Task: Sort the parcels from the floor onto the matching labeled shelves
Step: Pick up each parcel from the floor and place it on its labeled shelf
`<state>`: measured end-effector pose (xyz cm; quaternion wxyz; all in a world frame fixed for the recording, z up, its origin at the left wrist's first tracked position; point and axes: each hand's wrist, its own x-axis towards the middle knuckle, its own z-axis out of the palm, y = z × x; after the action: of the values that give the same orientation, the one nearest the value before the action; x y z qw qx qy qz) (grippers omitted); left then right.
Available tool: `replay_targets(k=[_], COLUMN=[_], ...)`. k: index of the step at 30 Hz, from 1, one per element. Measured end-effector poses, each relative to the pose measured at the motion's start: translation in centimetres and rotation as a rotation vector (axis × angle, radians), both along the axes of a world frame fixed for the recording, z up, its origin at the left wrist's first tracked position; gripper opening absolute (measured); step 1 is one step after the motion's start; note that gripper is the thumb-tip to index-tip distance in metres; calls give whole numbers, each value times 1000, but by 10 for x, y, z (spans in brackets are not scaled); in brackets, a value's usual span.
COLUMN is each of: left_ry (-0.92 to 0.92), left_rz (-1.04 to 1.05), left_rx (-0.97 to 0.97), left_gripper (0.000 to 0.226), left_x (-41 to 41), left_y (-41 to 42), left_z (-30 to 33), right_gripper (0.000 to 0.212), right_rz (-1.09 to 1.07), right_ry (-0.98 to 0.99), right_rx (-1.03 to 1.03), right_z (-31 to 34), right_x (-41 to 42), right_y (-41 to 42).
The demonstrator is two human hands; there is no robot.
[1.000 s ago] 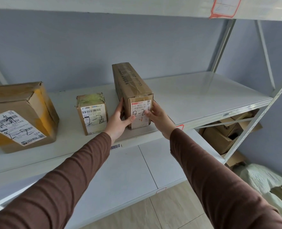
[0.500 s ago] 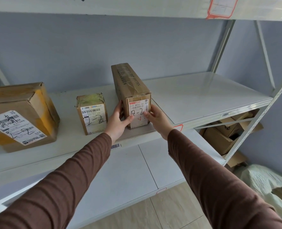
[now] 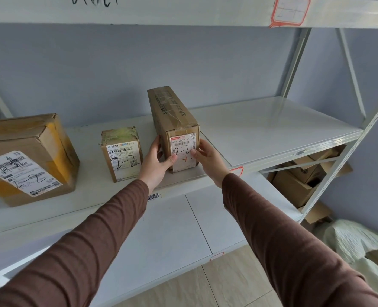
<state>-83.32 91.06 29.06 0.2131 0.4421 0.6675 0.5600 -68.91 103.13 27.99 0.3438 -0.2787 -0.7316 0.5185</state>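
A parcel storeroom or small sorting depot is showing here. White metal racking [image 3: 272,149] is standing against a plain blue-grey wall [image 3: 183,63], its uprights punched with holes. Red-bordered tags [image 3: 291,11] are sticking to the shelf edges, and a barcode sticker [image 3: 153,197] is sitting on the front lip. Cardboard parcels are sitting in a row on the middle shelf, a large box [image 3: 26,160], a small box [image 3: 121,154] and a long box [image 3: 177,127], each wearing a courier label with "2-2" handwritten on it. More cartons [image 3: 298,185] are lying lower right, beside a pale green sack [image 3: 356,242] on the tiled floor [image 3: 216,286].
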Motion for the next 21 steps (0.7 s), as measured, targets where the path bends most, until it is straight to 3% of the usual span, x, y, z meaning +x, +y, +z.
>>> replay_targets(k=[7,13,17,21], left_ry=[20,-68,99,145], left_rz=[32,-74,-81,-279], left_rx=[25,74,132,130], left_gripper=[84,93,90,87], left_x=[11,18,39,73], left_y=[-10,-29,-61,-93], left_z=[0,-13,-25,-44], right_gripper=[72,76,72,69], right_rz=[-86,-242,-419,-589], right_ry=[-23,4,26,20], right_rx=[-20,-6,0,9], right_z=[6,5,-6,-25], right_x=[12,31,57,97], right_y=[-16,-53,-97,-162])
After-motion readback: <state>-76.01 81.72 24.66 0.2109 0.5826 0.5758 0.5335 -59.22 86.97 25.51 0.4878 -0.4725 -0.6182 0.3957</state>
